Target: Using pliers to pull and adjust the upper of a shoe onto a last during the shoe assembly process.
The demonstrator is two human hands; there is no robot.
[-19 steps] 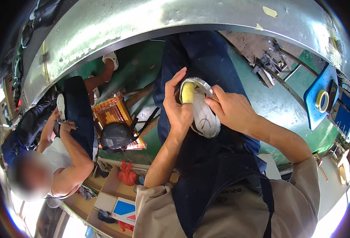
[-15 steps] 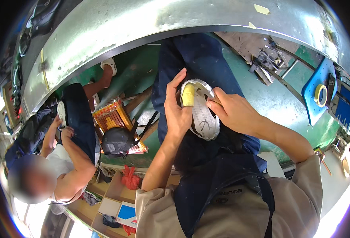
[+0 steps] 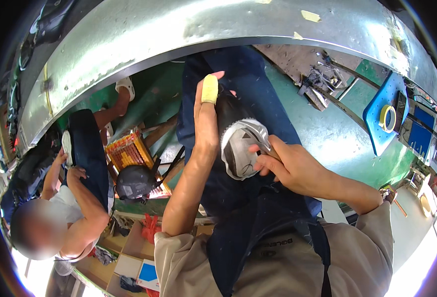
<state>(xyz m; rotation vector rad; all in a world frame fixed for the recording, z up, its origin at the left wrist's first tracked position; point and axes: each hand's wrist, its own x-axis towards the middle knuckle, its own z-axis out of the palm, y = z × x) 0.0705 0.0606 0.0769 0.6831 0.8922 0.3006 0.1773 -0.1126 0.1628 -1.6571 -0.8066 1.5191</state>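
Over my lap is a white fabric shoe upper with a frayed edge and dark pen marks. A dark, shiny form like a shoe last sticks out beyond it. My left hand is closed around that dark form, its fingers mostly hidden behind it. A yellow cover wraps the left thumb. On the right side of the upper, my right hand is closed on a small tool with a brown handle. Its metal end lies against the upper's edge, and its exact kind is unclear.
A metal bench edge curves across the far side. Left sits another person holding a white shoe, beside a beaded stool seat with a black cap. A tape roll rests on a blue panel at right.
The shoe upper has tipped and turned, and the dark form now shows beyond it. My left hand has shifted away from the upper to that form. The right hand stays at the upper's right edge.
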